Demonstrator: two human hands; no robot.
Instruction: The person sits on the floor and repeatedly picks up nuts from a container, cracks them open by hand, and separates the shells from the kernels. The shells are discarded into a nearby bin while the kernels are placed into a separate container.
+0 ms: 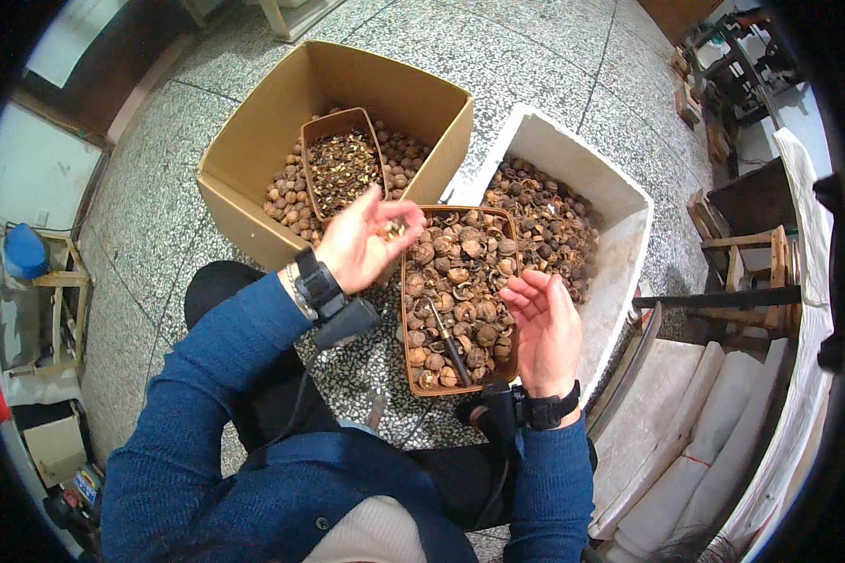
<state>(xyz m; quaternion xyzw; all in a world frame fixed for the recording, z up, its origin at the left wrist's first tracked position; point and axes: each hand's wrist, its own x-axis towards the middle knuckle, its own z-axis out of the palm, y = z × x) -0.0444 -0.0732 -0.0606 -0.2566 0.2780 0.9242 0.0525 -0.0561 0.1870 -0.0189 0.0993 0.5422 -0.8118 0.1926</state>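
Note:
My left hand [367, 246] is turned palm up at the near side of the cardboard box, with small pale walnut kernel pieces [396, 227] cupped in its fingers. Just beyond it, a brown plastic basket [306, 163] of kernel bits rests on whole walnuts [287, 193]. Between my hands is a larger brown basket [407, 338] filled with walnuts and cracked shells [458, 274]. Across them lies a pick-like tool [453, 352] with a dark handle, brass-coloured collar and thin metal tip. My right hand [546, 327] hovers at that basket's right rim, fingers slightly curled, holding nothing.
The cardboard box [246, 134] stands ahead on the left. A white foam box [627, 211] ahead on the right holds dark broken shells [542, 218]. White rolls and slabs [711, 415] lie at the right, near a wooden frame [753, 267]. The floor [521, 49] is speckled terrazzo.

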